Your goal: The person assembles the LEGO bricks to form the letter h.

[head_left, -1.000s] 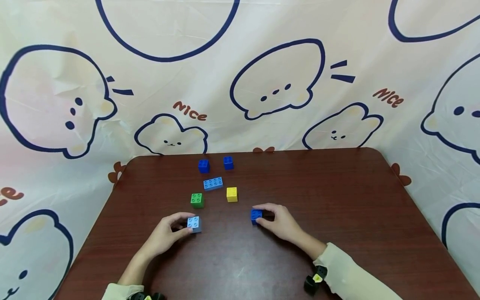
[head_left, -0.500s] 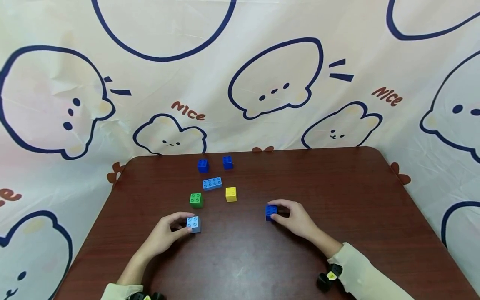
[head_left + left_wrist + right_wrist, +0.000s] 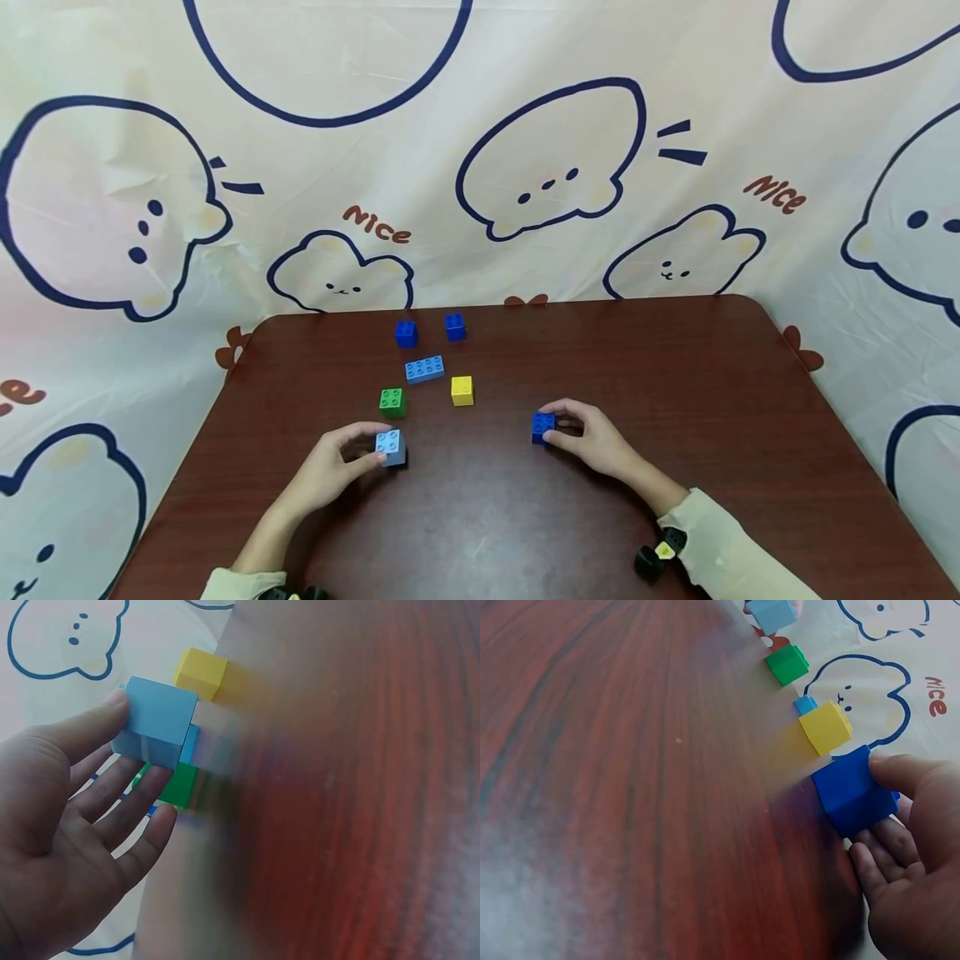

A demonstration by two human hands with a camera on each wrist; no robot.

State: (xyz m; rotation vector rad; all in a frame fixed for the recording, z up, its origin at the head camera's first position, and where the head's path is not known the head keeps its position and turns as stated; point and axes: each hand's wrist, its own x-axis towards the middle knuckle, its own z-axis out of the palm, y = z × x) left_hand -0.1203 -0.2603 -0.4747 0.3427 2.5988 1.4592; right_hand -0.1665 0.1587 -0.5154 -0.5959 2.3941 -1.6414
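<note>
My left hand [image 3: 335, 465] pinches a light blue toy building brick [image 3: 389, 447] between thumb and fingers; a dark shadow shows under the brick's lower right edge. In the left wrist view the thumb presses one side of this brick [image 3: 159, 720]. Farther right, my right hand [image 3: 596, 440] grips a dark blue brick [image 3: 543, 427], thumb on the near side and fingers behind. The right wrist view shows that brick [image 3: 851, 791] close over the brown table. Just beyond the left hand sits a green brick [image 3: 392, 402], and a yellow brick [image 3: 462, 391] lies between the hands, farther back.
A longer blue brick [image 3: 424, 369] lies behind the green one. Two dark blue bricks, one left [image 3: 407, 334] and one right [image 3: 455, 327], stand near the back edge of the brown table [image 3: 637, 358]. A printed cloth [image 3: 525, 275] hangs behind the table.
My right hand has carried the dark blue brick to the right, then stopped. The light blue brick in my left hand has shifted slightly right, and a shadow now shows beneath it.
</note>
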